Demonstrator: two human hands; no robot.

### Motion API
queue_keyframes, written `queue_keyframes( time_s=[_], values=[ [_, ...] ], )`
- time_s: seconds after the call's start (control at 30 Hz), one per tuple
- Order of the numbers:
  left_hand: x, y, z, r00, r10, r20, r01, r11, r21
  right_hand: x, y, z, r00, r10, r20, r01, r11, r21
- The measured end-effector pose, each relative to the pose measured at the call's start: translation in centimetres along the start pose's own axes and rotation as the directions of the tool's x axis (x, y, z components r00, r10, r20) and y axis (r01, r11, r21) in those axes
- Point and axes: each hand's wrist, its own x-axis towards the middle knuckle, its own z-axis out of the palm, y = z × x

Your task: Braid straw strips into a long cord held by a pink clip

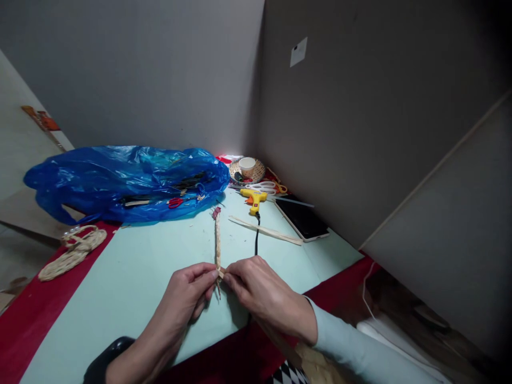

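Note:
A pale braided strip of straw-like fibre [218, 242] runs away from me over the light green sheet [156, 256], its far end at a small dark pink clip or tie [216, 213]. At its near end my left hand [189, 292] pinches the braid between thumb and fingers. Close beside it, my right hand [266, 293] is closed on a flat strand at the same spot, fingertips almost touching the left ones. Short loose ends poke out below the fingers. A longer brownish strip [276, 341] trails under my right wrist towards my lap.
A blue plastic bag [120, 181] with tools lies back left. Beyond the braid are a yellow glue gun [255, 198], white-handled scissors [264, 187], a woven basket [259, 173] with a cup [247, 166], loose strips [272, 232] and a phone or tablet [304, 218]. A braided coil [74, 253] lies left.

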Motion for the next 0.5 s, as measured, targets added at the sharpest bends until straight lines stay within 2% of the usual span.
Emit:
queue_keyframes(
  time_s=[0.13,0.27,0.37,0.5],
  values=[
    [0.0,-0.1,0.3,0.999,0.039,-0.031,-0.036,0.996,0.079,-0.9,-0.1,-0.3,1.000,-0.009,-0.011,0.007,0.984,-0.178],
    [-0.3,0.0,0.6,0.996,0.082,-0.029,-0.079,0.994,0.075,-2.3,-0.9,0.3,0.997,-0.072,-0.038,0.056,0.947,-0.318],
    [-0.4,-0.3,0.5,0.998,0.066,-0.012,-0.065,0.995,0.077,-3.0,-2.0,1.6,0.990,-0.137,-0.042,0.107,0.903,-0.415],
    [-0.4,-0.5,-0.1,0.996,0.062,0.070,-0.065,0.997,0.043,-3.3,-2.8,4.1,0.958,-0.278,-0.071,0.180,0.775,-0.606]
  ],
)
